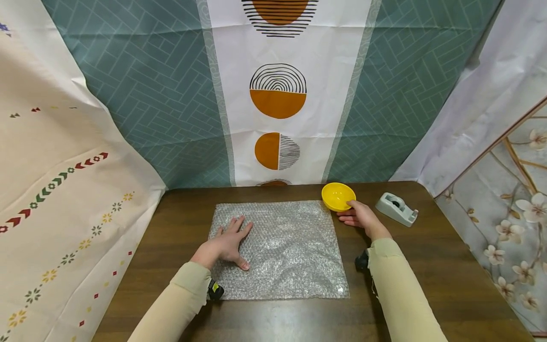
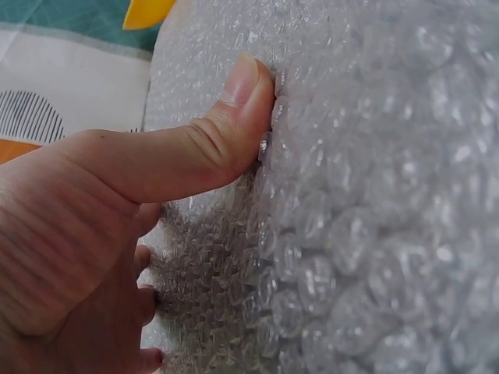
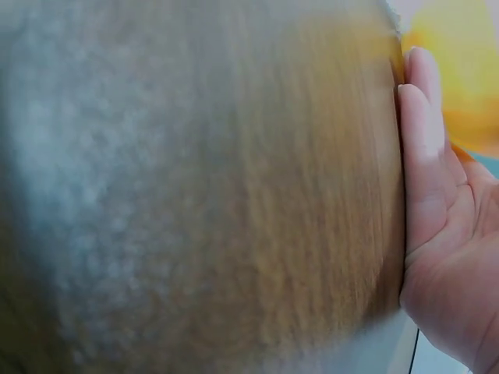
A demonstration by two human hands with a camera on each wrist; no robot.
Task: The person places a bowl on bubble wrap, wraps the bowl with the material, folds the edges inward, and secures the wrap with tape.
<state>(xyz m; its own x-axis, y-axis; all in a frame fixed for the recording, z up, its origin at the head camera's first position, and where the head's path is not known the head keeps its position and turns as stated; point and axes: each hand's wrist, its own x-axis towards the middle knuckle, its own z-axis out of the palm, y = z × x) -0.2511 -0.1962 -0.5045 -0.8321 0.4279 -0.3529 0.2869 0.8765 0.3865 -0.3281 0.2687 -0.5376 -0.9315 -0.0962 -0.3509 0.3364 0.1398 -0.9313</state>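
A sheet of clear bubble wrap (image 1: 290, 242) lies spread over the middle of the table. On its left part rests my left hand (image 1: 228, 242), fingers spread, the thumb (image 2: 242, 101) pressing on the bubbles in the left wrist view. At the sheet's far right corner, my right hand (image 1: 361, 217) holds a yellow bowl (image 1: 337, 195) by its near right side. The thumb is at the bowl's rim and the other fingers (image 3: 425, 156) lie low along the tabletop. The bowl shows only as a yellow blur (image 3: 460, 78) in the right wrist view.
A pale grey tape dispenser (image 1: 397, 209) stands to the right of the right hand. The dark wooden table (image 1: 427, 266) ends at patterned cloths hanging behind (image 1: 171, 95) and on both sides.
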